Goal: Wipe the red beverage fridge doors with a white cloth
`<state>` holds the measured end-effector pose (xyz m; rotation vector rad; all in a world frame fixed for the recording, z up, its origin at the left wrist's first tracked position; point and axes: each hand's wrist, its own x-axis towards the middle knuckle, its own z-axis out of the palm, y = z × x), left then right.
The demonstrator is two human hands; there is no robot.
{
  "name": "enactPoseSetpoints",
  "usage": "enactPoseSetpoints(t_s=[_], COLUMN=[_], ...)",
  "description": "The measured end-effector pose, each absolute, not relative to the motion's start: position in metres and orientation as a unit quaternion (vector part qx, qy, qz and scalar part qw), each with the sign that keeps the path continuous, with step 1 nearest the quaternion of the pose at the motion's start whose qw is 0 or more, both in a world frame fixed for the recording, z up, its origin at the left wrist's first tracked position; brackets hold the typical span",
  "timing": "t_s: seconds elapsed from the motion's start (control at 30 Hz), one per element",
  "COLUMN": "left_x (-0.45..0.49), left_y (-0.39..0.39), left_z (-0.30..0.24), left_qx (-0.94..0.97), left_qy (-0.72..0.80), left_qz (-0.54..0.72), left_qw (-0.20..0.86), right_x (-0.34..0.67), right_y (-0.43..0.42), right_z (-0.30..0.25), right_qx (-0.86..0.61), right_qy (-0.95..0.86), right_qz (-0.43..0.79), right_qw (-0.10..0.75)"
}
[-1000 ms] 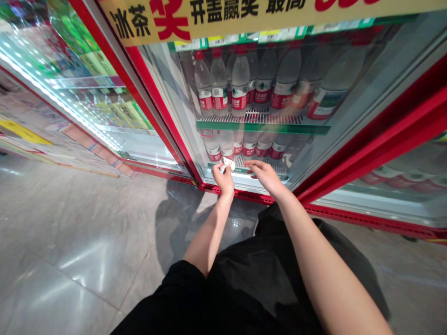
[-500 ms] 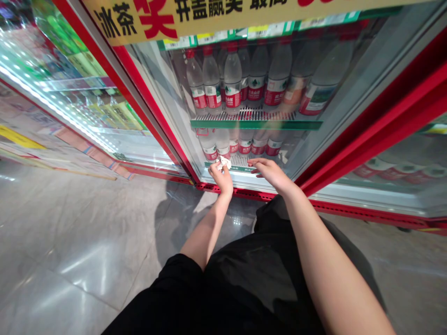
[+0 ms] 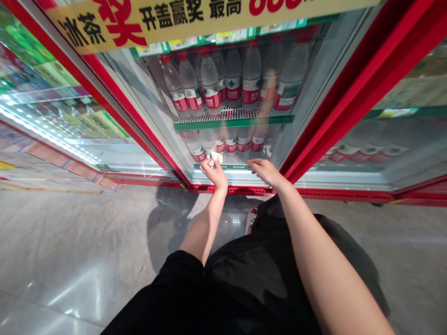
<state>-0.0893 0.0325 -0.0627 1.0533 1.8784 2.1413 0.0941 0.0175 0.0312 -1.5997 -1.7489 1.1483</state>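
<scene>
My left hand (image 3: 215,176) pinches a crumpled white tissue (image 3: 217,158) close to the lower part of the glass door (image 3: 244,177). To its right, my right hand (image 3: 267,172) holds nothing; its fingers are loosely stretched toward the glass. Whether either hand touches the pane, I cannot tell. Behind the glass, water bottles (image 3: 211,83) with red caps and red-and-white labels stand on a wire shelf (image 3: 240,113). Shorter-looking bottles (image 3: 231,139) are on the shelf below, partly hidden by the tissue.
Red frames (image 3: 352,88) separate this cooler from its neighbours. A lit drinks cooler (image 3: 87,123) stands at left, another bottle cooler (image 3: 363,144) at right. A yellow sign (image 3: 167,18) crosses the door above. Grey tiles (image 3: 70,251) cover the floor; a shoe (image 3: 251,218) shows near the cooler's base.
The view has turned slightly right, so the cooler and bottles appear farther left. My left hand keeps its hold on the tissue. A shoe has come into sight.
</scene>
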Motion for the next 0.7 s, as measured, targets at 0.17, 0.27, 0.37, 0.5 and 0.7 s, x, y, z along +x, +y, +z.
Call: enactPoseSetpoints(t_s=[0.17,0.27,0.37,0.5,0.7], left_x=[-0.071,-0.069,-0.076,-0.085,-0.073], left_y=[0.023,0.02,0.021,0.026,0.025], left_z=[-0.086,-0.088,-0.082,-0.075,-0.083], left_qx=[0.372,0.396,0.415,0.404,0.391], left_qy=[0.629,0.625,0.617,0.613,0.616], left_qz=[0.679,0.668,0.665,0.675,0.68], left_qw=[0.071,0.073,0.075,0.068,0.074], right_x=[0.088,0.08,0.074,0.081,0.108], right_y=[0.025,0.03,0.034,0.033,0.022], right_z=[0.028,0.023,0.014,-0.001,-0.011], right_qx=[-0.612,-0.617,-0.621,-0.637,-0.665], right_qy=[-0.656,-0.666,-0.671,-0.662,-0.637], right_qz=[0.385,0.371,0.366,0.364,0.357], right_qw=[0.217,0.196,0.177,0.155,0.155])
